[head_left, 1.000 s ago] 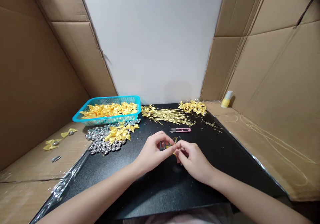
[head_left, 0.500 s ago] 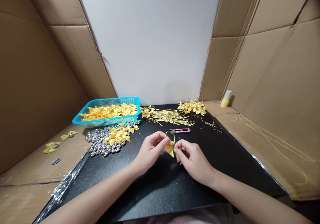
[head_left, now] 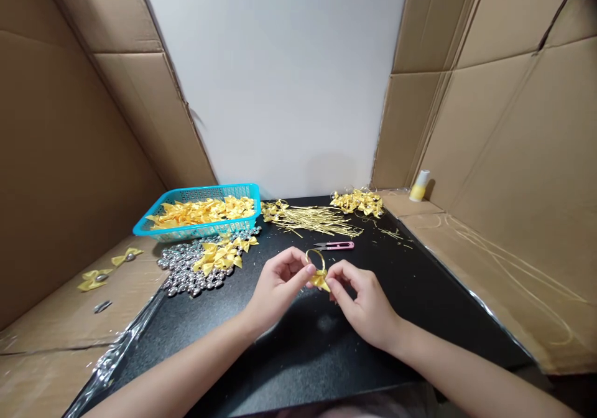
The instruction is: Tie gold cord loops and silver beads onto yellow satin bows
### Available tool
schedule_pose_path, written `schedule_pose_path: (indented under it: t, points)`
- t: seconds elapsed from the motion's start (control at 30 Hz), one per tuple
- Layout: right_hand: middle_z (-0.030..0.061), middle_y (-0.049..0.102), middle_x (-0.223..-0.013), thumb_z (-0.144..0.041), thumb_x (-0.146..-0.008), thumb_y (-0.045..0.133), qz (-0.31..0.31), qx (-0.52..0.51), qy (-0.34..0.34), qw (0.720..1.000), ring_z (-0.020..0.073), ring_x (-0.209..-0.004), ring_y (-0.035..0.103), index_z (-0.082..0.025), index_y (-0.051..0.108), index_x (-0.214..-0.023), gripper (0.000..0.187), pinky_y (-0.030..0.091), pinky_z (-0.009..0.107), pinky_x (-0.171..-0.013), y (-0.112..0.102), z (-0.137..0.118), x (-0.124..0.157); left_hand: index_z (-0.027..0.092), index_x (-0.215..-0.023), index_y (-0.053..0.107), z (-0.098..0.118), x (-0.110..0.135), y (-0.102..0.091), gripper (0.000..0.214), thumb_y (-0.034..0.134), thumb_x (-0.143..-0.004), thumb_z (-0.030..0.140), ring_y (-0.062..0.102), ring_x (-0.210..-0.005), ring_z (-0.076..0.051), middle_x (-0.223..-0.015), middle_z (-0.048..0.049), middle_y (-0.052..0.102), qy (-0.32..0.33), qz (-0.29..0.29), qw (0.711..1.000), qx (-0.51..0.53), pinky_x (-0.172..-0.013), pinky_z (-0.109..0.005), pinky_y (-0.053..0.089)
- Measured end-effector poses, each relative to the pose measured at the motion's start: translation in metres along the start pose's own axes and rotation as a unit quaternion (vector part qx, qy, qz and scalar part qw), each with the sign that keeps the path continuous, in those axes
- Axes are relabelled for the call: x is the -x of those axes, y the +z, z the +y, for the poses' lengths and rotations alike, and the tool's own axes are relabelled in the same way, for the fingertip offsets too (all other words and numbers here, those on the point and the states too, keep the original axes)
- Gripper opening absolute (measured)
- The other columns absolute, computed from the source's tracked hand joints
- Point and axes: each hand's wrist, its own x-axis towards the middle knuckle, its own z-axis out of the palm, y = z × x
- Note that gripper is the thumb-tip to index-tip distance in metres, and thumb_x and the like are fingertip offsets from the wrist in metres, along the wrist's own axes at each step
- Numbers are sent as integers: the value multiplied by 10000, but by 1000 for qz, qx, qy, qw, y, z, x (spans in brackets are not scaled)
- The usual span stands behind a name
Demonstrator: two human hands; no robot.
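Over the middle of the black table (head_left: 289, 349), my left hand (head_left: 278, 287) and my right hand (head_left: 361, 300) meet with pinched fingers. Between them they hold a small yellow ribbon bow (head_left: 319, 279) with a gold cord loop (head_left: 316, 257) standing up from it. My left thumb and forefinger grip the bow's left side. Fingertips of the right hand pinch its right side.
A teal basket (head_left: 198, 228) of yellow bows stands at the back left, with silver bells (head_left: 180, 269) and loose bows (head_left: 219, 253) in front. Gold cord pieces (head_left: 312, 218), pink snips (head_left: 336, 245), finished bows (head_left: 358, 200) and a thread spool (head_left: 420, 185) lie behind. Cardboard walls flank both sides.
The bow has been turned and lifted slightly, and the gold loop now stands up clear above my fingers. Both hands stay at the same spot.
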Motion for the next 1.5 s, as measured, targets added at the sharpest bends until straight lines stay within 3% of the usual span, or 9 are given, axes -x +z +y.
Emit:
schedule_pose_path:
  t: [0.27,0.43,0.77,1.5]
  points:
    - [5,595,-676,-178,-886,470,19,69,-43,996,126,-573,541,-200,551,-791,127,403,228,-561,0,2,1,165,-743,572,0,-2,3,218,698,-761,342,543,-596,-98,-672,18,573,-6,37,999,-12,-571,-208,476]
    - [5,583,-658,-196,-894,457,21,75,-33,996,126,-553,521,-205,543,-779,144,385,230,-539,3,3,1,166,-757,567,-2,2,11,207,670,-784,344,507,-580,-85,-652,34,541,16,98,994,-39,-553,-188,455]
    - [-8,567,-634,-221,-891,473,35,44,2,998,117,-547,510,-195,548,-779,138,388,219,-535,5,3,0,174,-758,553,-8,1,14,185,672,-778,315,521,-594,-93,-651,32,562,47,150,986,-48,-550,-182,450]
    - [-41,516,-565,-278,-930,425,9,-57,74,996,104,-517,502,-192,482,-802,165,394,216,-530,10,6,-1,174,-780,558,-14,2,14,137,650,-797,274,527,-633,-98,-689,24,565,60,148,986,-48,-588,-188,448]
